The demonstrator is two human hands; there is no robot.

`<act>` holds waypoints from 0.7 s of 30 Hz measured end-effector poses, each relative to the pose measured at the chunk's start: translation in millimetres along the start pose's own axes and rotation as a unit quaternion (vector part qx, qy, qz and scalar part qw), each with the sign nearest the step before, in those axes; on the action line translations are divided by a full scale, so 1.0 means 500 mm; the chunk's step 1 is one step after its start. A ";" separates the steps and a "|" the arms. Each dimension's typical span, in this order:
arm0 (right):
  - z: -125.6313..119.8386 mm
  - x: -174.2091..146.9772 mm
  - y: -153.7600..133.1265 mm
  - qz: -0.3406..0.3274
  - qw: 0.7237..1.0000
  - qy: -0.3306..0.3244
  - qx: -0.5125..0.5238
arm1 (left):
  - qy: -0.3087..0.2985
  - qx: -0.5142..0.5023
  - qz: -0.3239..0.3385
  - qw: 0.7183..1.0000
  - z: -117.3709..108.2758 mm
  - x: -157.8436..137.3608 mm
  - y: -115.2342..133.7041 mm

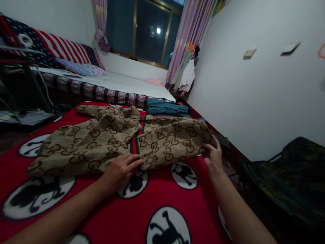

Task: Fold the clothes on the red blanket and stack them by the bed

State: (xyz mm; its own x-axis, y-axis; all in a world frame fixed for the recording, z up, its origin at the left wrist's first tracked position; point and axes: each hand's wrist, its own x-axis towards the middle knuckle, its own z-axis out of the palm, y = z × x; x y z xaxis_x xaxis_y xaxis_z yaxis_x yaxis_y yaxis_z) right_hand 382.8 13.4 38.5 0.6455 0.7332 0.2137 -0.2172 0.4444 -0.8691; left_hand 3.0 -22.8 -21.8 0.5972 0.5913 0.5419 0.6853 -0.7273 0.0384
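A beige garment [167,139] with brown lettered print and a green-red-green stripe lies spread across the red blanket [122,220]. Some of its fabric is bunched and creased at the left and back. My left hand [123,171] rests on the near edge close to the stripe, its fingers stretched out over the cloth. At the right end, my right hand [213,157] pinches the garment's edge, thumb on the near side, and holds that corner slightly raised. The fingertips behind the cloth are partly hidden.
Folded teal clothing [166,107] lies behind the garment. Beyond stands a bed [122,81] with pillows under a window. A camouflage-patterned chair [289,179] is at the right, and a dark stand [22,84] at the left. Clothes [186,76] hang by the curtain.
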 end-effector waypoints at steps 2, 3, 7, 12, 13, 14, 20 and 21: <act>-0.050 -0.008 0.011 0.010 0.996 0.019 -0.088 | -0.008 0.006 -0.015 1.000 -0.019 -0.013 -0.002; -0.079 -0.011 0.018 0.040 0.986 0.038 -0.159 | -0.015 0.004 -0.022 1.000 -0.031 -0.020 -0.004; -0.160 -0.009 0.028 -0.010 0.918 0.055 -0.393 | -0.037 -0.021 -0.059 0.997 -0.086 -0.050 -0.027; -0.116 0.008 0.003 -0.176 0.845 -0.077 -0.500 | 0.000 0.024 -0.174 0.984 -0.145 -0.093 -0.097; -0.099 0.013 0.003 -0.186 0.828 -0.100 -0.519 | 0.016 0.051 -0.207 0.977 -0.155 -0.102 -0.114; -0.083 0.021 0.006 -0.197 0.813 -0.118 -0.535 | 0.033 0.080 -0.242 0.966 -0.164 -0.110 -0.131; -0.031 0.091 0.072 -0.168 0.791 -0.156 -0.567 | 0.019 0.121 -0.388 0.914 -0.197 -0.144 -0.196; -0.029 0.102 0.083 -0.149 0.795 -0.148 -0.569 | -0.004 0.107 -0.392 0.914 -0.200 -0.144 -0.199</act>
State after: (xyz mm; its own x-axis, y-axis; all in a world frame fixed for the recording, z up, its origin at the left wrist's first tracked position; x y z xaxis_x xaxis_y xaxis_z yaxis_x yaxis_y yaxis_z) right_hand 417.3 61.4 6.9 0.3081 0.8464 0.4345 0.8242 -0.0093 -0.5662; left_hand -149.9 -27.8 19.0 -0.1086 0.9048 0.4117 0.9692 0.0044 0.2462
